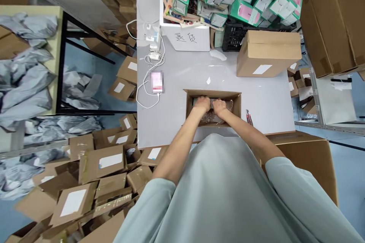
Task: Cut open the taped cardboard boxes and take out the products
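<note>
An open cardboard box [239,111] stands on the grey table in front of me. Inside it lies crinkled clear plastic wrapping [213,118], perhaps bubble wrap. My left hand [202,102] reaches into the left half of this box, its fingers curled down and closed. Just beside it, my right hand [219,106] is also closed, over the wrapping. The fingertips of both are hidden, so what they grip does not show clearly. To the right of the box lies a red and black utility knife [249,117].
A closed carton [268,55] stands at the table's back right. Behind are a white bin [188,40] and a black crate [232,37] with green-and-pink boxes. A phone [157,82] with cables lies left. Cartons [108,162] crowd the floor at left; a large open carton [305,152] stands right.
</note>
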The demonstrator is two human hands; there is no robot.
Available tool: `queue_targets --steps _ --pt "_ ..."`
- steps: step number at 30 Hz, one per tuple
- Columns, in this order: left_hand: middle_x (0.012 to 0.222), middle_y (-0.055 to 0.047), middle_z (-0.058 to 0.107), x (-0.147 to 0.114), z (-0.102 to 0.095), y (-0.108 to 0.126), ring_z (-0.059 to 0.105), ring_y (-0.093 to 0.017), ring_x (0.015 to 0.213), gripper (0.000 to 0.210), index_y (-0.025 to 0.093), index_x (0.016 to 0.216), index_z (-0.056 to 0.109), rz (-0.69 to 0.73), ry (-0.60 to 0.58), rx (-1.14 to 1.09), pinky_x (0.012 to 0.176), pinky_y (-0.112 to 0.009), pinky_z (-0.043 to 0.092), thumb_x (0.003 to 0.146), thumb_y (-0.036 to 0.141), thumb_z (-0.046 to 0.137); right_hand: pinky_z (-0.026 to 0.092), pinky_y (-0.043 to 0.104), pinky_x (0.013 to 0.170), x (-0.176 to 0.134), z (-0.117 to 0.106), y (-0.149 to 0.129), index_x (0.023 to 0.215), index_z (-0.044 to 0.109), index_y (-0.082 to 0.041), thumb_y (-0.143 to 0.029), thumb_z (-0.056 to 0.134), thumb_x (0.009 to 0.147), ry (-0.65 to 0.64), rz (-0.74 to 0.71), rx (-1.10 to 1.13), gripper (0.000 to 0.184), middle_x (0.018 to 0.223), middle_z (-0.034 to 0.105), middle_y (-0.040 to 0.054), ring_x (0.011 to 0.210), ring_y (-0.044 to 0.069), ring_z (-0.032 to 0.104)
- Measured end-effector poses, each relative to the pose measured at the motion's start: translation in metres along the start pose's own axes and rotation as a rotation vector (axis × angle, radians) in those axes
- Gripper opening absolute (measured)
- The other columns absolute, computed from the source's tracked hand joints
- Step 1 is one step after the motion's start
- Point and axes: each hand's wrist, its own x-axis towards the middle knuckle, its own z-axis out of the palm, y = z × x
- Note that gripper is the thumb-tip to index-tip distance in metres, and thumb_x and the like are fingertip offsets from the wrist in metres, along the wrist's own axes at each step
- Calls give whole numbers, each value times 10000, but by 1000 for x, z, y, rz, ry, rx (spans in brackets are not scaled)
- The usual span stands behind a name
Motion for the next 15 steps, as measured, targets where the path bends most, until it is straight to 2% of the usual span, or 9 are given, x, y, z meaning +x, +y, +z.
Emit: queue_targets --steps 3,5,8,12,15 --pt "1462 -174 704 26 3 0 727 -327 1291 462 159 1438 700 -126 -70 29 1081 -517 639 1040 369 805 679 518 982 0 4 2 1668 491 0 -154 526 1128 59 120 -11 563 1561 581 453 1448 422 680" --pt "1458 -133 696 31 11 -4 728 -290 1245 473 183 1453 681 -185 -72 47 1046 -522 656 1072 448 770 694 495 944 1 7 3 1724 421 -20 -78 446 1105 70 164 -2 622 1585 561 461 1473 407 673" --pt "1582 -199 609 28 23 -8 681 -353 1367 595 171 1543 624 -219 -66 60 1100 -538 628 1020 368 827 697 465 945 3 13 3 1761 382 -69 -25 381 1081 74 167 24 682 1609 566 433 1466 361 690" --pt "1760 -329 336 17 29 -8 543 -488 1556 1010 156 1689 453 -218 -68 47 1188 -536 561 792 155 916 694 456 930 -2 17 -1 1757 390 -46 4 296 1087 94 133 48 679 1644 530 439 1462 351 694" --pt "1796 -333 293 7 25 -8 559 -494 1552 1039 167 1686 448 -198 -43 16 1203 -548 549 754 165 908 700 490 910 -12 12 -5 1710 458 -4 -15 356 1093 129 106 50 625 1570 594 450 1477 385 676"
